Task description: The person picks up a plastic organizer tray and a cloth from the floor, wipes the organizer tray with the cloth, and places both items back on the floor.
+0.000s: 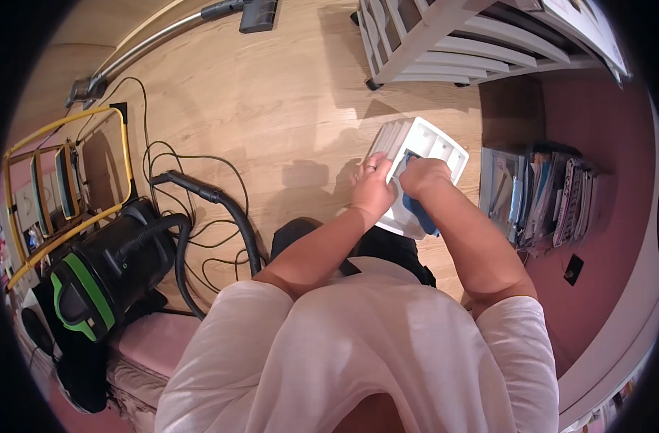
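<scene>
The right hand's tight grip (pixel 425 177) bunches blue cloth (pixel 417 211) on a ribbed, seemingly plastic white box (pixel 425 135) the left hand (pixel 373 189) clasps.

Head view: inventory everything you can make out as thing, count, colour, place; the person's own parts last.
Box: 1, white, right of centre
Cloth: 1, blue, on box
Floor: 1, light wood, centre
Vacuum cleaner: 1, black and green, lower left
Hose: 1, black, left of centre
Cable: 1, dark, looped on floor
Floor nozzle: 1, grey, top
Frame: 1, yellow, left
Slatted unit: 1, whitish, upper right
Files: several, mixed, right
Flat object: 1, black, right
Surface: 1, pink, right
Shirt: 1, white, bottom
Left hand: 1, on box
Right hand: 1, on cloth
</scene>
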